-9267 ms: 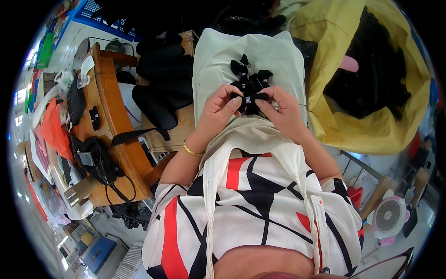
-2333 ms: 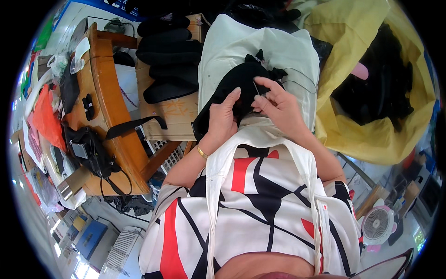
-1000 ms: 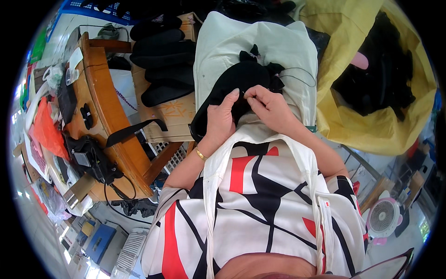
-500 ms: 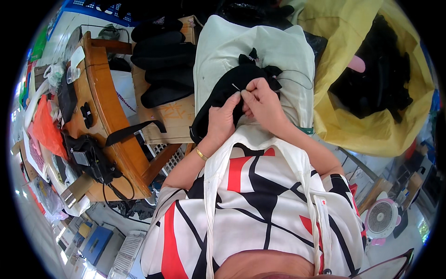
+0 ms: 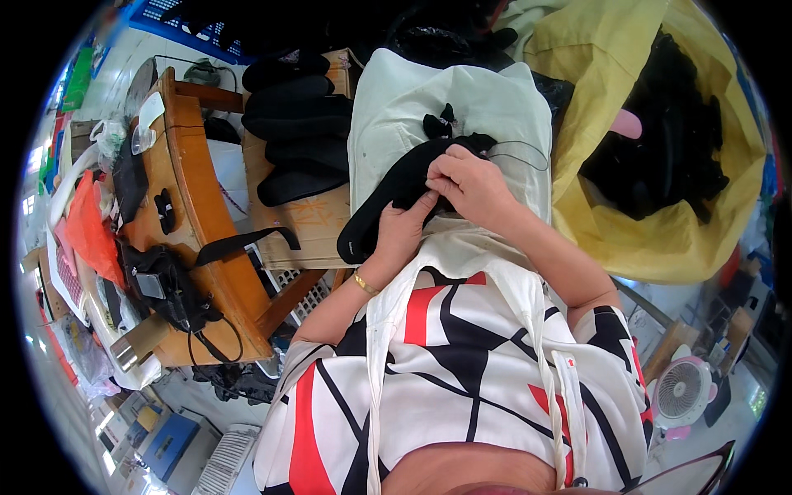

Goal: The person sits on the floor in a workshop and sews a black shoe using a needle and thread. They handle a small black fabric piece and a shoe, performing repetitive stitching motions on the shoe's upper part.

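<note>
The black slipper-shaped piece that I'm watching lies slantwise over the pale cushion, its narrow end toward the lower left. The left hand grips its near edge, thumb uppermost. The right hand has thumb and fingers pinched together just beside that thumb; from here I can't tell what, if anything, sits between those fingertips.

I'd judge the work on this piece as under way and not finished, since both hands are busy at one spot on its edge. A loop of dark thread runs over the cushion to the right. One small black bow lies loose beyond the piece, which suggests more is left. Further out to the left, similar black pieces lie in a row on the cardboard box; whether they are done or waiting, I can't tell. Beyond them stands the wooden table, with a small black pair on it. At the right, the yellow bag holds a dark heap.

Against half a second ago, the piece shows a narrower face to me, and the light sliver that stuck out at the fingertips is out of sight. Nine seconds ago, both hands held a bow and no slipper-shaped piece was between them.
</note>
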A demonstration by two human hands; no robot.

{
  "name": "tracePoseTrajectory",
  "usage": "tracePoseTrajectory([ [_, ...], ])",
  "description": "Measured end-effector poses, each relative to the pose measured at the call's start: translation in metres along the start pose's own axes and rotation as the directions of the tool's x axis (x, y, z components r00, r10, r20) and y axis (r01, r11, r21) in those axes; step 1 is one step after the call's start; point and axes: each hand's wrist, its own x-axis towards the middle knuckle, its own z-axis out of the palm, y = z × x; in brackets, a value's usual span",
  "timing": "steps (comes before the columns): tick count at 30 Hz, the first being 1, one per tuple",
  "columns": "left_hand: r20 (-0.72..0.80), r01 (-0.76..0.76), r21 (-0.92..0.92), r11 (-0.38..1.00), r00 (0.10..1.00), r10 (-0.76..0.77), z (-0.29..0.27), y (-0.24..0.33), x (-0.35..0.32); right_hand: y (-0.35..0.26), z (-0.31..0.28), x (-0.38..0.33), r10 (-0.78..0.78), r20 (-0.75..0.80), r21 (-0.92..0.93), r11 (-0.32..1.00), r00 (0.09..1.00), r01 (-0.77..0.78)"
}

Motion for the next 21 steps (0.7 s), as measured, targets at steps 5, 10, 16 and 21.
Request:
tracePoseTrajectory([
  [5,-0.027,0.061,-0.071,0.996,0.998,-0.063,0.005,0.003,0.002,-0.005,-0.012,0.029,0.203,-0.248,0.417,0.905,0.947,-0.085],
  [10,-0.001,-0.031,0.051,0.998,1.000,0.032,0.002,0.017,0.011,-0.013,-0.048,0.001,0.237,0.397,0.718,0.521,0.886,-0.461],
  [16,0.182,-0.163,0.290,0.943,0.977,0.113,-0.011,0.056,0.031,0.066,-0.282,-0.036,0.470,-0.439,0.899,0.234,0.766,0.371],
  [21,0.491,-0.367,0.713,0.598,0.869,-0.052,0.003,0.088,0.054,0.137,-0.430,-0.166,0.462,-0.883,0.338,0.743,-0.077,0.578],
])
